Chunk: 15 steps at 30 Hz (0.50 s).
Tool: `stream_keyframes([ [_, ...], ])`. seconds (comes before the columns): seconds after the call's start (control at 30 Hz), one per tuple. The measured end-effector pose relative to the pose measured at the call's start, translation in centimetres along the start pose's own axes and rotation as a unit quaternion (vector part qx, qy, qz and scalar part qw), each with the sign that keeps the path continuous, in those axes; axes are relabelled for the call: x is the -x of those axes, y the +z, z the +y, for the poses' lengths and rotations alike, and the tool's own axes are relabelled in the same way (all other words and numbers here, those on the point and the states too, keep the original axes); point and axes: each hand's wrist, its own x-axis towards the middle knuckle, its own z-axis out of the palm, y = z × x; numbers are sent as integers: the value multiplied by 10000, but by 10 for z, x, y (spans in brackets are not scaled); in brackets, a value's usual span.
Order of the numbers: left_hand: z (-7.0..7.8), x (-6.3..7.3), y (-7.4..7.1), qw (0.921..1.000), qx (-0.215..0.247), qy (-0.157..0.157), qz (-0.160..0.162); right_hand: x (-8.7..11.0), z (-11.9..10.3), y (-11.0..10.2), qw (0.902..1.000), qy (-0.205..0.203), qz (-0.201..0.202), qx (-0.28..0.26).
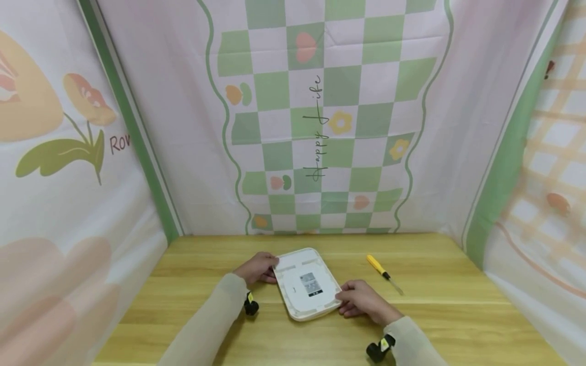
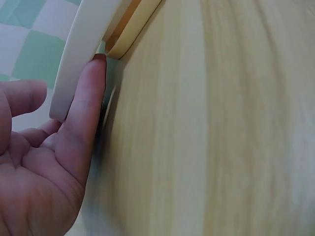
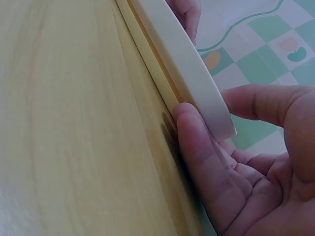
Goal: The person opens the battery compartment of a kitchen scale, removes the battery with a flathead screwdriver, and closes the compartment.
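Being held over the wooden table (image 1: pixel 297 351) is the flat white case (image 1: pixel 292 297), its left edge gripped toward the far corner by the left hand (image 1: pixel 257 268), its right edge pinched near the closer corner by the right hand (image 1: pixel 362 300). Light, stiff and somewhat slippery, by the look of that smooth shell, it is probably best taken by opposite edges, clear of the small printed label (image 1: pixel 311 283).
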Motion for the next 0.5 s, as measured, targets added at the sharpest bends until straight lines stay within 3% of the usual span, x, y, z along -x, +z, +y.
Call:
stream_keyframes([
  [0.5, -1, 14, -1, 9989, -180, 143, -399, -2, -1, 1, 9999, -82, 49, -101],
])
